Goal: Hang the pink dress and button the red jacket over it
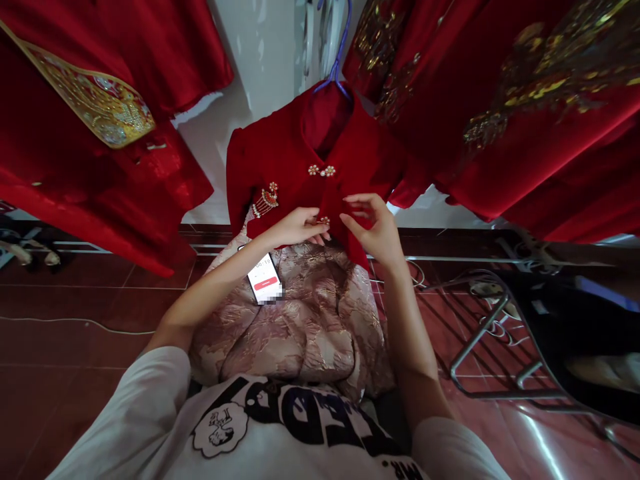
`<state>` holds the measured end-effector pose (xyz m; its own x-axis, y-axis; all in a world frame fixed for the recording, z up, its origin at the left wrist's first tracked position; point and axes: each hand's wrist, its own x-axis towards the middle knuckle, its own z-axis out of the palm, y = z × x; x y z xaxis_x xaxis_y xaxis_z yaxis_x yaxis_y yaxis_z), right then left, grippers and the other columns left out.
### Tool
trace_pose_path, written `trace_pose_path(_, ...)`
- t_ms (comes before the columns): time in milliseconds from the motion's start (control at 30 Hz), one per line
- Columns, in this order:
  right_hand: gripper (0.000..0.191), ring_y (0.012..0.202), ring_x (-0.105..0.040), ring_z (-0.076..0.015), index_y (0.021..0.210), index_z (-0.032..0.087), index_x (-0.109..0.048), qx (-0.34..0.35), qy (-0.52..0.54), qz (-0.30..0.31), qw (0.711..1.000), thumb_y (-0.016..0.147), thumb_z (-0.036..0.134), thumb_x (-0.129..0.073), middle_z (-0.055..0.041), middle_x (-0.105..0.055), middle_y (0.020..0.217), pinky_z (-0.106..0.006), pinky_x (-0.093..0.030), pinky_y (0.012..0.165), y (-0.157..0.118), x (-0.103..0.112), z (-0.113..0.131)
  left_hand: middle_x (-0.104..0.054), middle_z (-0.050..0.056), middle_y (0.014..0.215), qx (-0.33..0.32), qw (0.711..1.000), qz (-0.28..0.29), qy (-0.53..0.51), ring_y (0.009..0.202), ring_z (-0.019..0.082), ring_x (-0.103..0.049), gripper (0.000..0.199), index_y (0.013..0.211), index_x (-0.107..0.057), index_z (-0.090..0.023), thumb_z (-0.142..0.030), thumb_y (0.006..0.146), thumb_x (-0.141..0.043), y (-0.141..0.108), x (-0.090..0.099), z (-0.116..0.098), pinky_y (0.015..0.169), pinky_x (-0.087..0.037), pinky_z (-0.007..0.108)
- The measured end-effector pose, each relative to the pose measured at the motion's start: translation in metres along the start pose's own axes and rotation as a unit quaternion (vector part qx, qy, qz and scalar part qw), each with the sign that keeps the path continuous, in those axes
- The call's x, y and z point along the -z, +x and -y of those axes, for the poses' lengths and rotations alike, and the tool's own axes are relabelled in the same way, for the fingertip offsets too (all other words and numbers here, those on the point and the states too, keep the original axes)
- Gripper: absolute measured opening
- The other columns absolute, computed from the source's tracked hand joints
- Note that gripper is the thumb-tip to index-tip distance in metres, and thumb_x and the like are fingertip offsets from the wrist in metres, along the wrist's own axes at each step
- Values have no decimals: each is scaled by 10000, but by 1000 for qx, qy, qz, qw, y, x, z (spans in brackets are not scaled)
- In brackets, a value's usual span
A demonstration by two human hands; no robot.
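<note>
A short red jacket (pixel 285 157) hangs on a purple hanger (pixel 336 72) in front of me. Two pearl-and-gold flower clasps (pixel 321 171) join at its collar, and a fringed brooch (pixel 267 200) sits on its left side. My left hand (pixel 304 225) pinches the jacket's front edge beside a lower flower clasp (pixel 324 221). To its right, my right hand (pixel 373 223) has thumb and fingers apart at the jacket's other front panel, holding nothing visible. Below the jacket, a pinkish brocade skirt (pixel 310 320) spreads over my lap, with a lit phone (pixel 264 279) lying on it.
Red embroidered garments (pixel 95 100) hang at the left, and more (pixel 540 127) at the right. A black chair with a metal frame (pixel 565 327) stands at the right, near cables (pixel 500 327). A thin cord (pixel 95 323) crosses the tiled floor at the left.
</note>
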<state>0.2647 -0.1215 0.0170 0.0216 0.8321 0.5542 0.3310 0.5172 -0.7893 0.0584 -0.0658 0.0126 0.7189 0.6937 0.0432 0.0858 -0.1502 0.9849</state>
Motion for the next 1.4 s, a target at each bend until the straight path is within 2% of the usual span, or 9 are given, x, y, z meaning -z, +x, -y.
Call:
trace_pose_path(100,193,853,-685,-157,1012,225,-670,-13,-12,25,1000,880,361,-703,-37,-710,986,-352,-611,793,-4,-13,11,-733,44,826,-24,995,-72,69,678,112,-717,143,873,-558,-171,-244,935,-665,-12,9,0,633,-572,212)
trace_pose_path(233,389,859,-701,-176,965,228,-557,-77,39,70,994,821,525,-761,-36,-686,938,-340,-622,733,-11,-46,7,-716,29,816,-67,968,-141,199,719,125,-714,67,902,-601,-177,-220,943,-632,-35,20,-2,622,-555,200)
trace_pose_path(333,557,874,-703,-189,936,246,-454,-91,65,65,992,755,665,-774,-36,-647,949,-373,-645,764,-10,-75,-2,-735,39,865,-88,939,-176,283,758,139,-714,91,949,-654,-170,-250,958,-614,-49,28,-1,662,-565,216)
trace_pose_path(467,550,805,-686,-166,926,253,-411,-73,80,30,994,803,706,-699,-13,-615,892,-354,-646,726,0,-98,-6,-760,63,1025,-106,923,-191,316,874,142,-721,203,1000,-710,-174,-236,1010,-517,-58,34,2,752,-581,229)
trace_pose_path(600,462,873,-699,-164,953,253,-427,-49,87,35,994,851,613,-699,-19,-631,950,-334,-643,760,10,-102,-3,-753,54,1056,-103,930,-228,268,915,138,-731,143,1077,-666,-184,-184,990,-553,-56,38,13,794,-597,231)
trace_pose_path(767,303,958,-711,-173,1015,257,-470,-51,107,32,992,910,462,-667,-38,-663,1030,-334,-639,791,12,-102,-8,-730,60,1064,-91,952,-232,179,871,133,-741,176,1112,-574,-200,-113,960,-580,-47,45,32,747,-611,222)
trace_pose_path(933,274,914,-716,-175,1024,251,-516,-58,114,16,992,886,407,-693,-39,-690,1000,-339,-632,783,18,-106,-19,-713,39,1000,-75,961,-246,100,749,119,-739,154,1117,-553,-217,-150,984,-589,-40,44,30,640,-596,196)
trace_pose_path(1133,332,873,-705,-172,1158,247,-593,-59,101,23,993,876,378,-709,-34,-707,984,-367,-623,830,23,-106,-23,-738,21,844,-44,945,-285,157,696,134,-745,76,1031,-664,-183,-177,986,-603,-29,47,17,605,-579,193)
trace_pose_path(1400,372,801,-686,-156,1085,250,-560,-104,144,13,984,805,320,-794,14,-663,868,-364,-617,844,31,-111,-33,-780,43,893,-53,942,-274,189,720,131,-742,149,983,-775,-163,-187,947,-633,-33,54,16,720,-614,235)
